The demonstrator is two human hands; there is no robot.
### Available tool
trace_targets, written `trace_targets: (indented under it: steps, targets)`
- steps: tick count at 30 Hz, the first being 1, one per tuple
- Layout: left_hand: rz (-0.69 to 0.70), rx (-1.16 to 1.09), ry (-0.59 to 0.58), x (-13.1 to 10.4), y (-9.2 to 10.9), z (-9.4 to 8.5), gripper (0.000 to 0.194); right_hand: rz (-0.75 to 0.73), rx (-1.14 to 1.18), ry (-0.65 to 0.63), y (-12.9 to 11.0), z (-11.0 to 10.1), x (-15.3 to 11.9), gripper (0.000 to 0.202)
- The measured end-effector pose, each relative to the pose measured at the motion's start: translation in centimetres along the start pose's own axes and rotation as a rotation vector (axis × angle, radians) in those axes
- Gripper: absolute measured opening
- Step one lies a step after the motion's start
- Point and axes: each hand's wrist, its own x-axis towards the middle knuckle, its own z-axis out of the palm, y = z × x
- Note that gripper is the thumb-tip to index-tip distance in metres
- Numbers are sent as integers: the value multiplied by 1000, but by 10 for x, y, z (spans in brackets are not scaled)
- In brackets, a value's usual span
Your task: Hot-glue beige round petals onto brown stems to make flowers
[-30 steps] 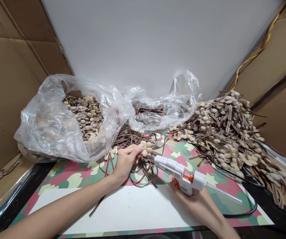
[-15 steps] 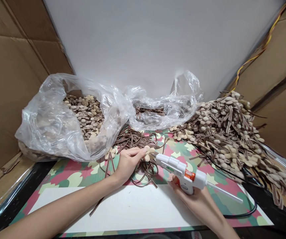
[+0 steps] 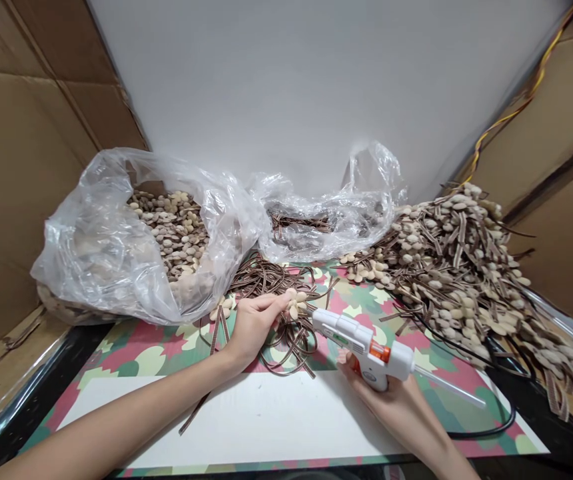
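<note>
Beige flower (image 3: 294,310) juts from the tip of the left grip (image 3: 255,330).

You appear to be in a craft workshop: cardboard walls (image 3: 21,160) flank your counter (image 3: 159,360), a bag (image 3: 101,260) of flower-like pieces (image 3: 174,230) fills its far-left corner, and your right hand (image 3: 394,407) holds a glue gun (image 3: 344,328).

one view serves here, from a camera worn on the head. it looks forward and down across the desk (image 3: 166,347) from its near edge, close enough that the left hand (image 3: 256,330) and right hand (image 3: 389,393) sit below mid-frame. it takes in cardboard (image 3: 21,167) at both sides and a pale panel (image 3: 291,87) behind.
</note>
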Motion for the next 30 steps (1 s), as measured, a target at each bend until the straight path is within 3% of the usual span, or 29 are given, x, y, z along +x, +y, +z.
trace_targets:
  steps: [16,21,25,30]
  targets:
    - [-75,-91,43,4,-9,-2,36,-24,-2,18,0,1,0,31]
    - [-135,-235,-2,3,-6,0,33,-44,-33,65,0,2,1,33]
    - [-181,-311,-66,12,9,-9,27,-175,-302,97,-1,-14,7,26]
    - [-130,-145,-75,42,20,-34,30,-422,-569,88,7,-51,29,16]
